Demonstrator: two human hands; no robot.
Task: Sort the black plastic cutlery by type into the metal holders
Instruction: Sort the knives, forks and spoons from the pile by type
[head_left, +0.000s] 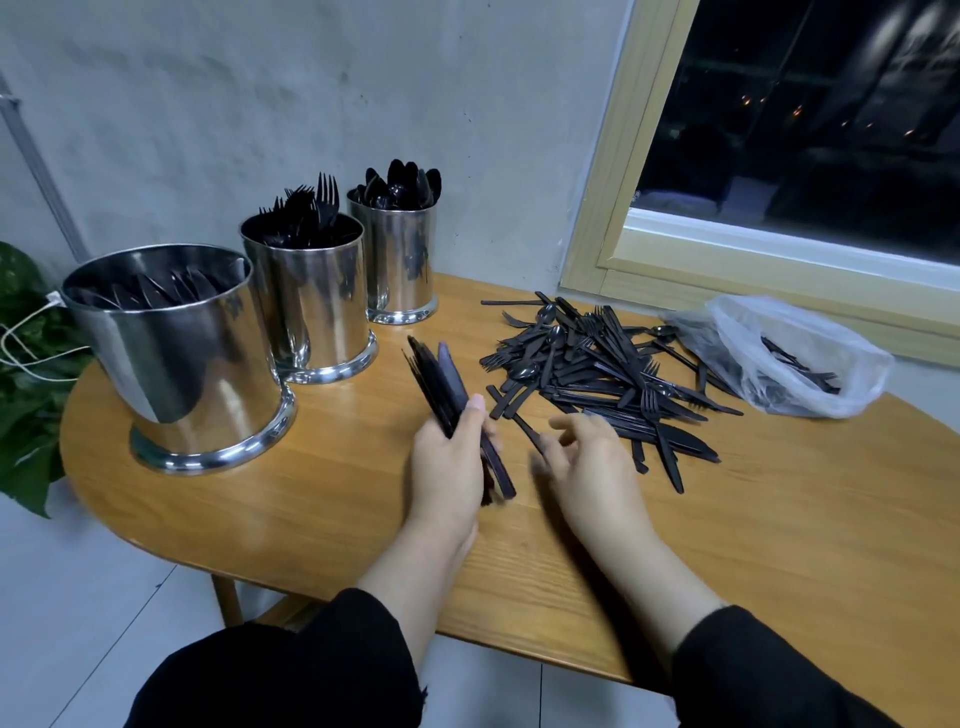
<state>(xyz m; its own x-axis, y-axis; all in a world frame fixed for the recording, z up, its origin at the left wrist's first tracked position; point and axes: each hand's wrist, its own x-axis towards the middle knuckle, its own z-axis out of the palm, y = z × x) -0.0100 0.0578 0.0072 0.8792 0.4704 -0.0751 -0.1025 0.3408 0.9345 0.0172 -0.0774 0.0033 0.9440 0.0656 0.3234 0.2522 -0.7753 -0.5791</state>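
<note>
With the left hand (451, 457) gripping a bundle of knives (447, 384) at mid-handle and the right hand (587, 462) loosely spread beside the mixed pile (597, 364) on the table (311, 493), the light, stiff, slick pieces probably need pinching by their handles

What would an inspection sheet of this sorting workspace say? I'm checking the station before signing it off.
Surface: wooden table, bare at the front.
Job's things: loose cutlery pile; knife holder, fork holder, spoon holder, all part filled.
Clutter: plastic bag with more cutlery.
Hands: left hand grips a knife bundle; right hand blurred, fingers loose, near the pile.
Cables: white cord over the plant.
Surroundings: grey wall, dark window.
</note>
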